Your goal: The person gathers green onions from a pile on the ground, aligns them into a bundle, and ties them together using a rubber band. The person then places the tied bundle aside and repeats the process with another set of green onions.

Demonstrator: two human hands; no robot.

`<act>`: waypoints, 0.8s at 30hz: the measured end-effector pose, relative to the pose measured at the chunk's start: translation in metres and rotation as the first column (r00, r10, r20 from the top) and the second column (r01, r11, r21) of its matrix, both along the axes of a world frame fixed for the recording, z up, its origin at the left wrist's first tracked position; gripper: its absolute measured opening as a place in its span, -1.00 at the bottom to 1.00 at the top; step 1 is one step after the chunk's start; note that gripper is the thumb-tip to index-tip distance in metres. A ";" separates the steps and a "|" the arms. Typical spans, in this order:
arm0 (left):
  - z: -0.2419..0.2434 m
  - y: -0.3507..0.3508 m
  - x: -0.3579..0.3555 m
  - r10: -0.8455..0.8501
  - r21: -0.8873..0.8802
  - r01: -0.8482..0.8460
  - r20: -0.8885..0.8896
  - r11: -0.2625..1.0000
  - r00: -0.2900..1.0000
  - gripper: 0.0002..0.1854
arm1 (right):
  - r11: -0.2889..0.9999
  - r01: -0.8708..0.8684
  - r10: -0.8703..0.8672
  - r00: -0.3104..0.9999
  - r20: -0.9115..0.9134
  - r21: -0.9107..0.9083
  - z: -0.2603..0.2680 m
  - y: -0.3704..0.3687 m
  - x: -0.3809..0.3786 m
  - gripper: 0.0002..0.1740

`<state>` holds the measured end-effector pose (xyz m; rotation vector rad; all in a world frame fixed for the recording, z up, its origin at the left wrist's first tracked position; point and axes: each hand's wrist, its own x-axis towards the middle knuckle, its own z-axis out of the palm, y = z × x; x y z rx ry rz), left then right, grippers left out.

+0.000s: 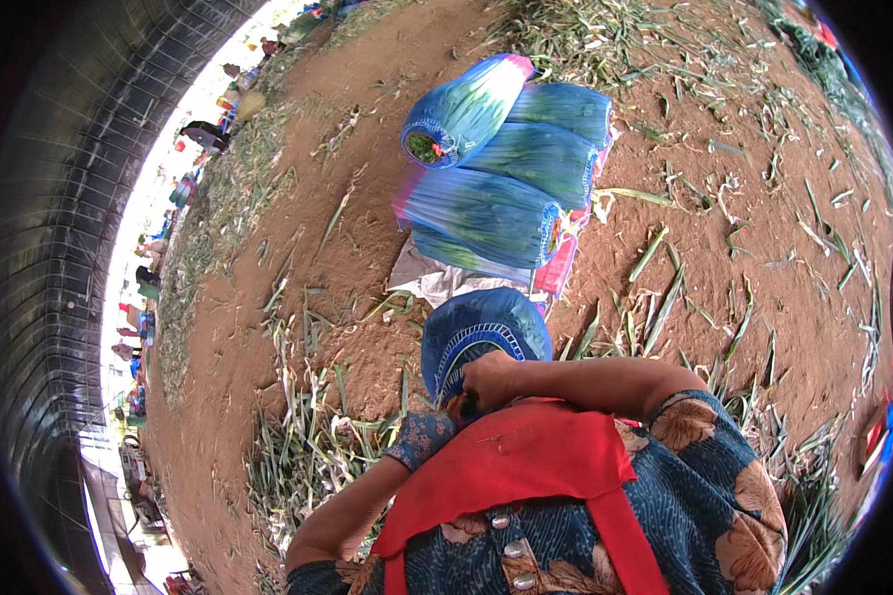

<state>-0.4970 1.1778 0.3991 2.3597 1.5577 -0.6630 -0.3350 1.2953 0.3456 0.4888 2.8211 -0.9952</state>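
Observation:
Right against my red apron stands a filled blue mesh sack with white stitching round its mouth. My right hand, bare, has its fingers curled on the stitched rim of that mouth. Just left of the sack is my left hand, in a flower-patterned glove or cuff. Its fingers are hidden beside the apron's bib, so its hold cannot be made out. Ahead lie several full blue mesh sacks side by side, green stalks showing through the mesh. One more sack lies slantwise on top, its open end towards me.
Pale sheeting and pink mesh show under the sacks. Cut green leaves litter the brown soil on both sides. A leaf heap lies beyond the sacks. Dark netting on a frame curves along the left.

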 end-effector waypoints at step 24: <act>-0.175 0.316 -0.117 -0.006 -0.307 0.142 0.405 0.941 0.914 -0.31 | 0.442 0.885 -0.826 0.465 0.318 -0.144 -0.148 0.164 -0.036 -0.65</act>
